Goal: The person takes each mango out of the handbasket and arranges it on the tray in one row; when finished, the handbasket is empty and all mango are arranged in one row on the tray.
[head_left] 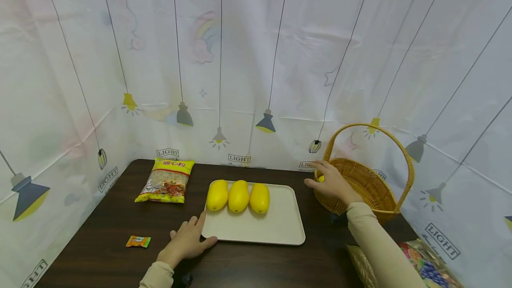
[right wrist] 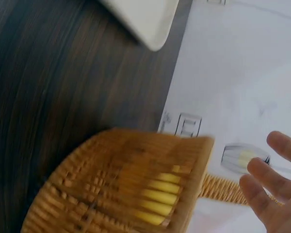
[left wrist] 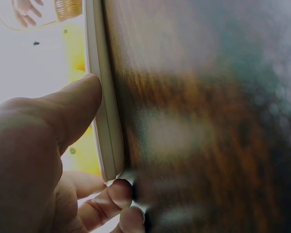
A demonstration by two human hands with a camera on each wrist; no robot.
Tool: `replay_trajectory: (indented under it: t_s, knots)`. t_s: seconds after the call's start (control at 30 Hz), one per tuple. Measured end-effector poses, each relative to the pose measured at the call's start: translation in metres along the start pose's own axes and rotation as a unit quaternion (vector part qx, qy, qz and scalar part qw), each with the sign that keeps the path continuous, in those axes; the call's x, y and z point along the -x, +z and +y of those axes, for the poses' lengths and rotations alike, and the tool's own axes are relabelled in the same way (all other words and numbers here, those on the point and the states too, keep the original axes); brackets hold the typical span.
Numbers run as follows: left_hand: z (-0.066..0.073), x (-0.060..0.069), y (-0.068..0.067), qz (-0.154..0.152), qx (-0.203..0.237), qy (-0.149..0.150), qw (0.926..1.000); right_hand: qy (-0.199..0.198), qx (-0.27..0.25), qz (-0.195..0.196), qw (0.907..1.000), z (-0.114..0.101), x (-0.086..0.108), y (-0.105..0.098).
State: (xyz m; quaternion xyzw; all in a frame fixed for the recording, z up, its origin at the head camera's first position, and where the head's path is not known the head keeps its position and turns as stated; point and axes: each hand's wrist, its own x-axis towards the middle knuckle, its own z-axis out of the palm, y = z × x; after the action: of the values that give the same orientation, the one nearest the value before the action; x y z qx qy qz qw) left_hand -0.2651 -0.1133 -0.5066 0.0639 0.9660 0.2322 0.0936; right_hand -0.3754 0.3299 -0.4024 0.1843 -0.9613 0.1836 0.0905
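In the head view, three yellow oval fruits lie side by side along the back left of a cream tray. My left hand grips the tray's front left corner, thumb along the front edge and index finger at the left side. In the left wrist view the thumb lies against the tray's rim. My right hand hovers over the left rim of a wicker basket, fingers spread and holding nothing. Inside the basket, another yellow fruit shows through the weave.
A yellow bag of pasta lies at the back left of the dark table. In front of it is a small orange candy packet. Under the right forearm lies a bag with fruit pictures. A printed curtain hangs behind.
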Motion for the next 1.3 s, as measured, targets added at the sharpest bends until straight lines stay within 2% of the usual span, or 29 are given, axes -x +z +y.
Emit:
replay_trajectory:
  t_s: [0.2, 0.53, 0.9, 1.13, 1.3]
  knots:
    - [0.000, 0.000, -0.002, 0.002, -0.001, -0.002, 1.0000, 0.049, -0.003, 0.001, 0.9988, 0.018, 0.004, -0.004]
    - [-0.001, 0.000, -0.002, -0.003, 0.010, -0.001, 0.9999, 0.096, 0.021, -0.036, 0.9945, 0.046, 0.010, -0.007]
    - [0.000, 0.001, -0.003, -0.008, 0.014, -0.007, 0.9998, 0.108, 0.030, -0.055, 0.9921, 0.072, 0.012, -0.010]
    - [-0.001, -0.001, -0.001, -0.009, 0.010, -0.011, 0.9999, 0.115, 0.030, -0.061, 0.9910, 0.073, 0.010, -0.008]
    - [-0.004, -0.003, 0.000, -0.011, 0.006, -0.012, 0.9998, 0.106, 0.023, -0.057, 0.9925, 0.071, 0.007, -0.003]
